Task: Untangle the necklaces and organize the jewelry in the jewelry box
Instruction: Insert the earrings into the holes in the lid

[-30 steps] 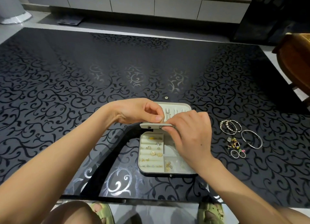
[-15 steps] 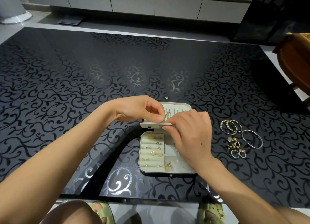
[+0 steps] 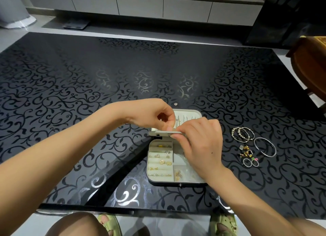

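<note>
Black scroll-patterned worktop (image 3: 70, 94), glossy. Jewelry box (image 3: 158, 180): lying open on it. Earrings (image 3: 163, 162): seated in the box's left rolls. Necklaces (image 3: 183, 120): thin chains in the box's raised lid. Inner flap (image 3: 158, 134): at the box's hinge, pinched by left hand (image 3: 150, 115) and right hand (image 3: 202, 144), thumbs against curled forefingers; possibly a fine chain between them, too small to confirm. Right of the box, apart: beaded bangles (image 3: 243, 134), open bangle (image 3: 264, 146), charms (image 3: 247, 151), two rings (image 3: 250, 162).
</note>
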Demonstrator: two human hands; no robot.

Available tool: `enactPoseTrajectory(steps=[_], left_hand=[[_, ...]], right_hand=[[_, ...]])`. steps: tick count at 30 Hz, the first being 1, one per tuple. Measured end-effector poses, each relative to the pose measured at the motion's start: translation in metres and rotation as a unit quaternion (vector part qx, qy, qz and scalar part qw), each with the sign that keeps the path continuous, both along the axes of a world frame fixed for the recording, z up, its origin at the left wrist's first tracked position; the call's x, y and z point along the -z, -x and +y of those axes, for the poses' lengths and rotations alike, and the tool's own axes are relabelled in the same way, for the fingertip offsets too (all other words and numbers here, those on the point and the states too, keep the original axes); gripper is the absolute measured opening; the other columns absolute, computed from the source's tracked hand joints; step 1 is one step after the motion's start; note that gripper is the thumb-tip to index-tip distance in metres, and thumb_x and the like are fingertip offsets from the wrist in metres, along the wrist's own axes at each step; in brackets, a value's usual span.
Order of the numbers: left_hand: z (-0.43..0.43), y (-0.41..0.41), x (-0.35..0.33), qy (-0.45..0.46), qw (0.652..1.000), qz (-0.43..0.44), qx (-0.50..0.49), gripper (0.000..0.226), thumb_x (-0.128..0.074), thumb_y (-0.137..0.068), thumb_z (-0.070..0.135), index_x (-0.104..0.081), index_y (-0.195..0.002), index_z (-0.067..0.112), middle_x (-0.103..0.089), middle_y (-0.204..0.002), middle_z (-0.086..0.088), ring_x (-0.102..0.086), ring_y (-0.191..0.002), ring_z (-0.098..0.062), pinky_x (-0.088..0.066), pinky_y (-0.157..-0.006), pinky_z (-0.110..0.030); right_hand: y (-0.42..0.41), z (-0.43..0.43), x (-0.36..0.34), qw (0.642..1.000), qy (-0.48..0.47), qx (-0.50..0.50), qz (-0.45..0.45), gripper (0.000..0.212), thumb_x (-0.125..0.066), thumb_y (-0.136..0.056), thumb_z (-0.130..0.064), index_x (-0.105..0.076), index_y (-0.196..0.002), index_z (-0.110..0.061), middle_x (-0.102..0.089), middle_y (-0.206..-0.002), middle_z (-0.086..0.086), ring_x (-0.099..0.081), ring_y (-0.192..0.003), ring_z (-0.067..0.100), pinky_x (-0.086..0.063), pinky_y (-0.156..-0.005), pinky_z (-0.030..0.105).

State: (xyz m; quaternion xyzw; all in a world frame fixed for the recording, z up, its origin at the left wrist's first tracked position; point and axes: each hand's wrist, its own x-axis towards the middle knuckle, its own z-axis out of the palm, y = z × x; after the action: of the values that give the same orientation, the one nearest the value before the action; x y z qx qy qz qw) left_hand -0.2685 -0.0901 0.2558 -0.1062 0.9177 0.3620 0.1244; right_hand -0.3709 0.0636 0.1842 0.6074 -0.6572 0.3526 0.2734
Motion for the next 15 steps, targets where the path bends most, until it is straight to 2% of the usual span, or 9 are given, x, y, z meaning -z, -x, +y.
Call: enactPoseTrajectory(steps=[6, 12, 15], left_hand=[[0.0028, -0.0019, -0.0042, -0.011, 1.000, -0.015, 0.003, 0.014, -0.056, -0.093, 0.024, -0.063, -0.083, 0.017, -0.050, -0.066, 0.007, -0.040, -0.055, -0.003, -0.035, -0.056, -0.011], [0.0084, 0.0011, -0.0063, 0.060, 0.997, -0.032, 0.023, 0.019, -0.057, -0.092, 0.020, -0.058, -0.075, 0.028, -0.055, -0.067, 0.012, -0.046, -0.057, 0.001, -0.037, -0.057, -0.009], [0.0077, -0.0028, -0.0088, 0.039, 0.999, -0.007, -0.022, 0.014, -0.054, -0.093, 0.028, -0.062, -0.082, 0.025, -0.056, -0.068, 0.014, -0.047, -0.059, 0.001, -0.038, -0.058, -0.010]], right_hand=[[0.0000, 0.0000, -0.0002, 1.000, -0.003, -0.005, 0.002, 0.027, -0.055, -0.091, -0.030, -0.068, -0.073, -0.014, -0.062, -0.068, -0.005, -0.054, -0.062, 0.021, -0.028, -0.062, 0.032], [-0.0003, 0.0011, 0.0023, 1.000, -0.022, -0.007, 0.008, 0.027, -0.055, -0.092, -0.030, -0.068, -0.073, -0.016, -0.061, -0.067, -0.005, -0.053, -0.062, 0.021, -0.028, -0.062, 0.032], [-0.0005, -0.0004, -0.0009, 1.000, -0.012, 0.008, -0.015, 0.027, -0.055, -0.091, -0.031, -0.068, -0.074, -0.016, -0.061, -0.068, -0.006, -0.053, -0.063, 0.020, -0.029, -0.063, 0.032]])
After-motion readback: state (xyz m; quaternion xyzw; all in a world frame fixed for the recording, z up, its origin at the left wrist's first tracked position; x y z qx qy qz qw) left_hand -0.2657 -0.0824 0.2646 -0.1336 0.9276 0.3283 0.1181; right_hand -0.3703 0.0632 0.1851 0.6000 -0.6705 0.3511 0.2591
